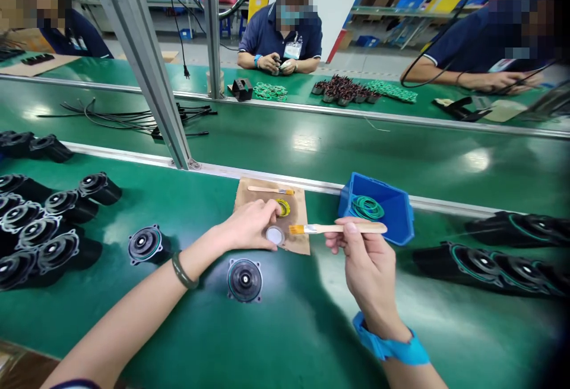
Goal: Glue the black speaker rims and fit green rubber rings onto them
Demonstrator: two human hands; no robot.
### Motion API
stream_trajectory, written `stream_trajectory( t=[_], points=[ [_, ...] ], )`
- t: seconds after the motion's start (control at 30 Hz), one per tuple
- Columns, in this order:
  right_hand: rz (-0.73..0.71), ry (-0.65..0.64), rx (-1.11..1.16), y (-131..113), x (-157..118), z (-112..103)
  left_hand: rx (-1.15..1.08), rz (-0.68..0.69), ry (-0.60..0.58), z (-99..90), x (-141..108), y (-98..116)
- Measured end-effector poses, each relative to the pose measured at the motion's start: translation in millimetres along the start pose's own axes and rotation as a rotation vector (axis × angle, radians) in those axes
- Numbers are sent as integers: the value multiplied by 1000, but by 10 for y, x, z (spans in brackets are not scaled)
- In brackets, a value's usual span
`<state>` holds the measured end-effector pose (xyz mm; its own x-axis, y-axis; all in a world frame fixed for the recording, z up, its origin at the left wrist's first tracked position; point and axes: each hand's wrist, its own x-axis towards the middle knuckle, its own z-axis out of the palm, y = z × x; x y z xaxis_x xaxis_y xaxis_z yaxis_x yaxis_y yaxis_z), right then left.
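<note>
My right hand (367, 264) is closed around the pale wooden handle of a flat paintbrush (329, 229), its orange bristles pointing left. Just left of the bristles, a small round pot (275, 236) shows a whitish top. My left hand (249, 224) curls around that pot, thumb along its near side; some of its fingers are hidden. Beside the curled index finger is a yellow ring-shaped item (282, 207). Another brush (271, 190) lies behind them on a stained cardboard sheet (300, 245). Nearer me stands a black motor housing (245, 280) with a round top.
A blue bin (401, 220) holds green rubber rings (367, 207). Several black housings (40, 231) stand at left, one (145, 244) closer in, and more (485, 261) at right. A metal post (146, 62) rises from the rail. Co-workers sit across the bench.
</note>
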<state>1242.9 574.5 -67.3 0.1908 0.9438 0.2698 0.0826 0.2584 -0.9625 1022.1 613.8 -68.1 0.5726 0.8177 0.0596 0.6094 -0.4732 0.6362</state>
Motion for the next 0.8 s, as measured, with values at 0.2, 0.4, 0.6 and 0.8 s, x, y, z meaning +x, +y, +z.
stream_trajectory(
  t=[0.2, 0.4, 0.6, 0.8],
  points=[
    [-4, 4, -18, -30, 27, -54, 115, -2, 14, 24, -42, 101],
    [-42, -8, -46, -8, 130, -42, 200, -109, 161, -182, -35, -61],
    [-160, -100, -276, 203, 415, 151, 211, -214, 360, -430, -192, -59],
    [-179, -183, -364, 382, 533, 286, -36, -239, 225, -570, -896, 253]
  ],
)
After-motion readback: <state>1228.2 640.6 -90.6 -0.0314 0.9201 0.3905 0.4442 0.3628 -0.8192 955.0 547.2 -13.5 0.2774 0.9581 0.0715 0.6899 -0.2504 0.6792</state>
